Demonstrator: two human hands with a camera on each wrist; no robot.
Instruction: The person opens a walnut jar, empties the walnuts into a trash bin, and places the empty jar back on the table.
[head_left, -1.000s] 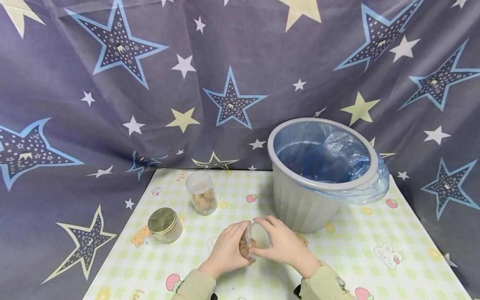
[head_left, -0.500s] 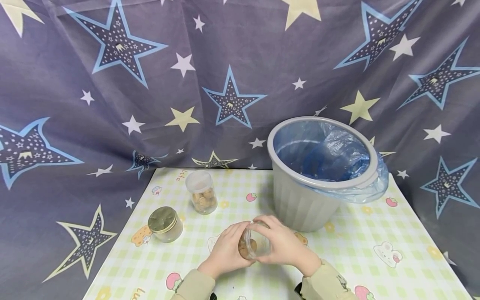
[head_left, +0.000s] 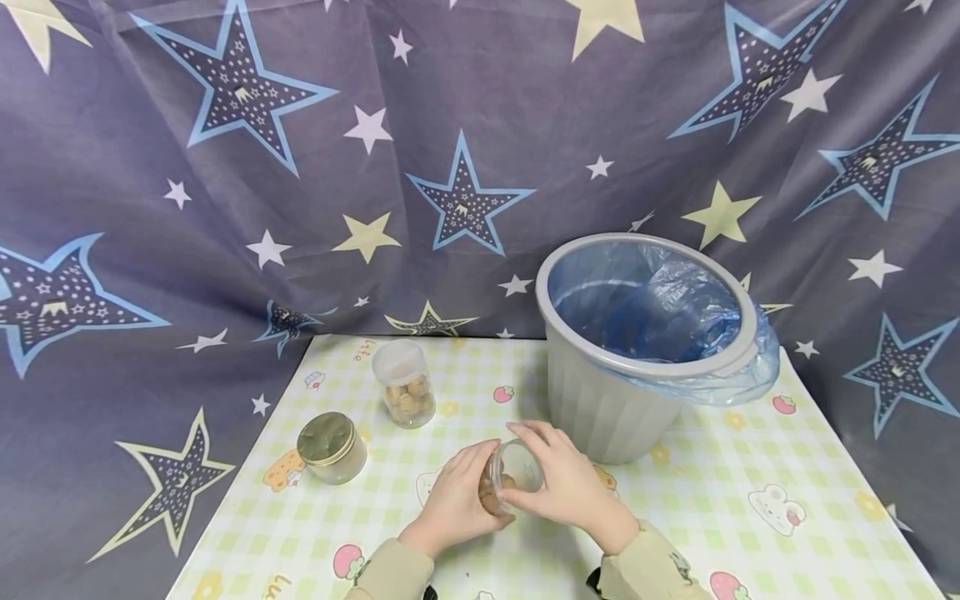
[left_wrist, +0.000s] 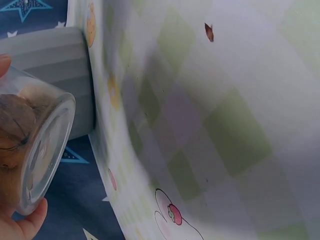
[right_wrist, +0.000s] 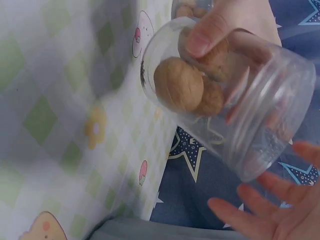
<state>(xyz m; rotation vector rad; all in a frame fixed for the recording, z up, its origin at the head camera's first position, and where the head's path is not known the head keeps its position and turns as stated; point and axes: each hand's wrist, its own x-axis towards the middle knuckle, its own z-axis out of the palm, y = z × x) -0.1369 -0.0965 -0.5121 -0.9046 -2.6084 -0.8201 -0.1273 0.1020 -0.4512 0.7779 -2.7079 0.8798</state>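
A grey bin (head_left: pixel 615 417) lined with a blue plastic bag (head_left: pixel 697 333) stands on the checked counter (head_left: pixel 832 467), just beyond the right hand (head_left: pixel 570 487) and bulky enough to close off that side. The bag spills over the bin's rim. Farther left are two closed jars: a squat one with a gold lid (head_left: pixel 326 439), and behind it, nearer the back edge, a taller clear jar (head_left: pixel 407 400) with a whitish lid and round brown pieces inside. A dark curtain (head_left: pixel 465 108) printed with stars hangs behind everything. A small brown fleck (left_wrist: pixel 209 32) lies on the counter.

The clear jar of nut-like pieces (right_wrist: pixel 200 107) is between the two hands, tilted, its ridged end toward the right. The left hand (head_left: pixel 456 498) grips the body, fingers and thumb wrapped round it. The right hand's fingers are spread wide about the ridged end — straight rather than clenched — with some fingertips apart from it; I cannot tell whether the thumb touches.
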